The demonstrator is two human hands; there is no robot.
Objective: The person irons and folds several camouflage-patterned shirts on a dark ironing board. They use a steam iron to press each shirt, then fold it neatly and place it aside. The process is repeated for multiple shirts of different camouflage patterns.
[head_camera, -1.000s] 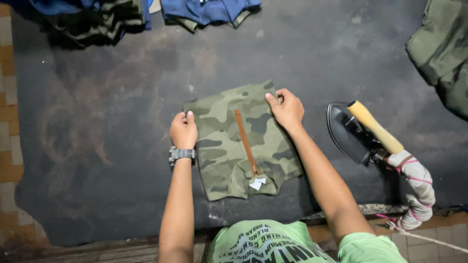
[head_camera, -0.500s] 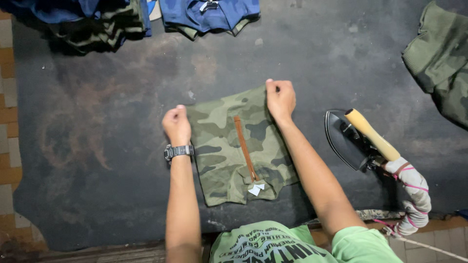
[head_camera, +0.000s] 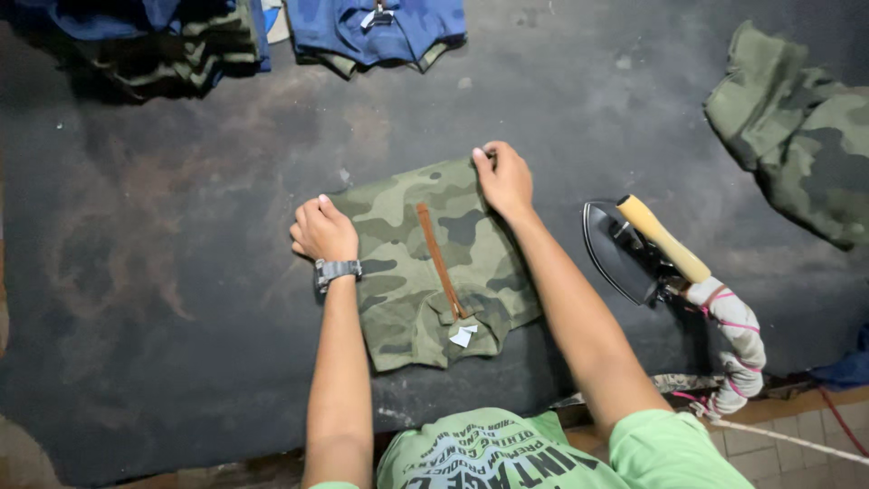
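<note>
Two hands on folded camo garment [head_camera: 433, 263], flat mid-bench [head_camera: 163, 299] w/ brown strip down centre. Left hand [head_camera: 324, 231] curled, pinching left edge (wristwatch [head_camera: 337, 270] on); right hand [head_camera: 503, 178] closed on top right corner. Iron [head_camera: 634, 252] just right, apart. Other folded clothes [head_camera: 376, 32] along far edge.

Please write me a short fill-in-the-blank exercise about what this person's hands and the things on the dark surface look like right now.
1. Both hands rest on a folded garment with a ____ pattern.
2. The wristwatch sits on the person's ____ wrist.
3. The iron with the pale handle stands to the ____ of the folded garment.
4. A thin ____ strip runs down the middle of the folded garment.

Missing words: camouflage; left; right; brown
</note>
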